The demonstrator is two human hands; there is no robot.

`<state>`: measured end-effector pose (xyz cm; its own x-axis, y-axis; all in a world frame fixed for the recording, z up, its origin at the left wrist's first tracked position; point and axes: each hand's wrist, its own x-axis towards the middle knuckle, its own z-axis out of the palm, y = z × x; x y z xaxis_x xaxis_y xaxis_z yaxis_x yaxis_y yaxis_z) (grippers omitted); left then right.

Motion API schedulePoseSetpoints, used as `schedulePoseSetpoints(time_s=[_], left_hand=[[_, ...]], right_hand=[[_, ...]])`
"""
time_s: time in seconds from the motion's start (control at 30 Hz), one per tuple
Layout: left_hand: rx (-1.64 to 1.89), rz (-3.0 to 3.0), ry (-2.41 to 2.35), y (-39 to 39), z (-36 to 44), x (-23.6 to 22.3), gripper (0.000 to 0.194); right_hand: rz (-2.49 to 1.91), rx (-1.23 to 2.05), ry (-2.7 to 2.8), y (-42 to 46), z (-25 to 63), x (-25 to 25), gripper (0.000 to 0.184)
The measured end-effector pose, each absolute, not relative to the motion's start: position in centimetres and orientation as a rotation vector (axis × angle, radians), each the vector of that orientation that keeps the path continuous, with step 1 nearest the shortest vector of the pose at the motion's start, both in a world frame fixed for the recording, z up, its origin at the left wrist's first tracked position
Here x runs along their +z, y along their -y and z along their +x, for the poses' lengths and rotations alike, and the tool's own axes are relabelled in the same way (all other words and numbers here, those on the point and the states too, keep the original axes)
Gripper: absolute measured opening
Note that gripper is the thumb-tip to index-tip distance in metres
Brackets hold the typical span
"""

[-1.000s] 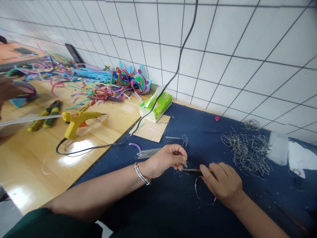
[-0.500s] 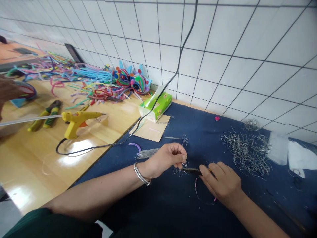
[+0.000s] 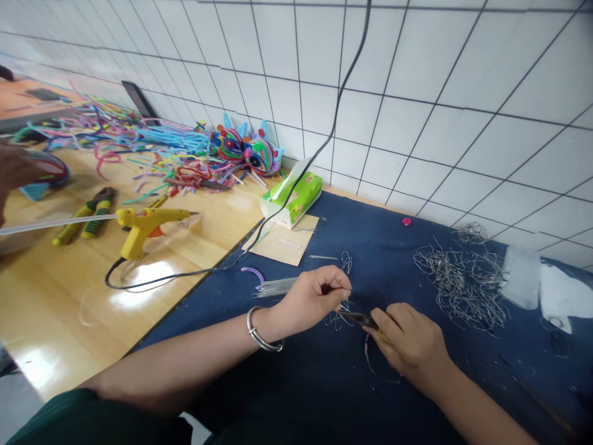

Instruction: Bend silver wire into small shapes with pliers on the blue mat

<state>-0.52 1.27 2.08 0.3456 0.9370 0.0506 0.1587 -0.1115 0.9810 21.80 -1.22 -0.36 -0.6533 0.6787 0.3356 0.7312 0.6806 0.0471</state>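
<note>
My left hand (image 3: 312, 298) is closed in a pinch on a thin bent wire piece (image 3: 337, 318) over the blue cloth (image 3: 380, 247). It wears a silver bangle (image 3: 259, 334) at the wrist. My right hand (image 3: 410, 343) is closed round small dark pliers (image 3: 359, 318), whose tips touch the wire just right of my left fingers. A thin wire loop with a pink bead lies under my right hand. A bundle of straight wires (image 3: 277, 285) lies just left of my left hand.
A tangle of silver wire (image 3: 463, 281) lies at the right. A yellow glue gun (image 3: 146, 225) and green-handled pliers (image 3: 86, 219) rest on the wooden table, with its black cable (image 3: 296, 185) running up the tiled wall. Coloured pipe cleaners (image 3: 152, 148), a green tissue pack (image 3: 294, 198) and another person's hand (image 3: 13, 170) are at the left.
My left hand has shifted slightly up and right, and my right hand with the pliers has moved a little left and up. The rest is unchanged.
</note>
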Motion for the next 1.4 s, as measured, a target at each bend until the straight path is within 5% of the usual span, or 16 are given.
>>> schedulePoseSetpoints(time_s=[0.7, 1.4], left_hand=[[0.899, 2.190, -0.929, -1.3, -1.1, 2.7, 0.010], [0.887, 1.848, -1.117, -2.4, -1.2, 2.2, 0.009]], right_hand=[[-1.232, 0.309, 2.477, 1.5, 21.1, -0.3, 0.016], [-1.274, 0.259, 2.465, 0.6, 21.6, -1.2, 0.017]])
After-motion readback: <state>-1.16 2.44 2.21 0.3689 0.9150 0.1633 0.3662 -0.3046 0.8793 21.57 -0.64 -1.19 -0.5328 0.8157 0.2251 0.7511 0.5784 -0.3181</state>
